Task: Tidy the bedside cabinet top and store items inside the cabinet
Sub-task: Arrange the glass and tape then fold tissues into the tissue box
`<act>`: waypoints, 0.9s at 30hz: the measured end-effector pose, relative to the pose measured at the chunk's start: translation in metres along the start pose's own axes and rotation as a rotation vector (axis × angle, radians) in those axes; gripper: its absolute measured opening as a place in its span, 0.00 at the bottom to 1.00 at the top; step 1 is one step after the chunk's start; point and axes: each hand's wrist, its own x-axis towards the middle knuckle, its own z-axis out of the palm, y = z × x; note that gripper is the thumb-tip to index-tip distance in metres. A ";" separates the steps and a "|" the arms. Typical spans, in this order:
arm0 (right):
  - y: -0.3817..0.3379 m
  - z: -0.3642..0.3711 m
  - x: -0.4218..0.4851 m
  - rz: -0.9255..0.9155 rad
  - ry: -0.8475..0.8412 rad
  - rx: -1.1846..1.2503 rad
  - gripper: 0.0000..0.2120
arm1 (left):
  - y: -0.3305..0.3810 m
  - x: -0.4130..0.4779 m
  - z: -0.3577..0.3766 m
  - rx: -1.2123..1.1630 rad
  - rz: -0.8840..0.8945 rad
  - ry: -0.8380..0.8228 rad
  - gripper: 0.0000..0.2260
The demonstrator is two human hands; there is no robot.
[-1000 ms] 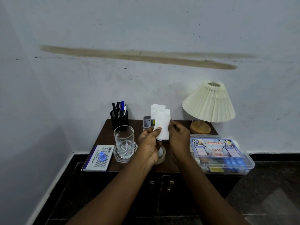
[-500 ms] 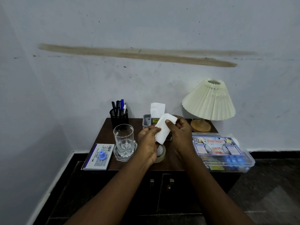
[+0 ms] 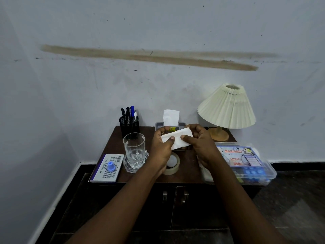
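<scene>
Both hands hold a folded white tissue [image 3: 177, 138] flat above the middle of the dark wooden cabinet top [image 3: 189, 171]. My left hand [image 3: 161, 150] pinches its left end and my right hand [image 3: 200, 143] grips its right end. Behind them stands a grey tissue box [image 3: 159, 124] with another tissue sticking up. On the top also sit a drinking glass [image 3: 134, 150] on a glass coaster, a tape roll [image 3: 173, 167] with a white round thing inside, a black pen holder [image 3: 129, 125], a Faber-Castell box [image 3: 106, 167] with a blue cap on it, and a clear first aid box [image 3: 246, 162].
A pleated cream lamp [image 3: 226, 108] stands at the back right corner. The cabinet's two doors [image 3: 174, 205] below are closed, with metal handles at the centre. The first aid box overhangs the right edge. A wall lies behind and to the left; dark floor surrounds the cabinet.
The tissue was held upright between both hands; it has been turned and folded down to lie flat and horizontal. Both hands have lowered slightly.
</scene>
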 end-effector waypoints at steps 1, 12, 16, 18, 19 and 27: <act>0.000 0.001 -0.001 -0.008 -0.027 -0.022 0.16 | -0.001 0.000 0.000 -0.006 -0.019 -0.021 0.17; -0.002 0.001 -0.004 -0.021 -0.106 -0.119 0.16 | -0.003 0.003 -0.005 -0.016 -0.101 -0.086 0.20; -0.007 -0.004 -0.003 -0.004 -0.081 -0.085 0.14 | 0.003 0.002 -0.005 -0.122 -0.154 -0.057 0.18; -0.009 -0.006 -0.003 -0.020 -0.042 -0.092 0.13 | 0.007 0.002 -0.006 -0.156 -0.187 -0.048 0.17; -0.011 -0.007 -0.002 -0.023 -0.026 -0.078 0.13 | 0.008 0.002 -0.006 -0.165 -0.197 -0.048 0.16; -0.008 0.006 -0.004 0.046 0.043 0.034 0.10 | 0.006 0.002 -0.003 -0.222 -0.250 -0.058 0.15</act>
